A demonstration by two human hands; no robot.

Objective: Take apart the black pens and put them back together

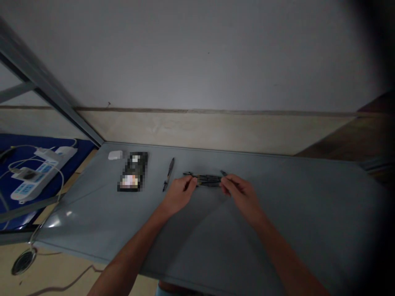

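A bundle of several dark pens [209, 179] lies crosswise over the grey table [200, 230], between my two hands. My left hand [182, 192] pinches the bundle's left end between thumb and fingers. At the other end, my right hand [242, 193] has its thumb and fingers closed on the pens; one pen tip sticks out above it. A single dark pen [168, 174] rests apart, just left of my left hand, slanting away from me. How many pens are in the bundle is hard to make out.
Farther left sit a pixelated dark rectangular object [133, 172] and a small white case [115, 155]. A white power strip [45, 174] with plugs and cables lies on a blue surface beyond the table's left edge. A pale wall [197, 131] rises behind the table.
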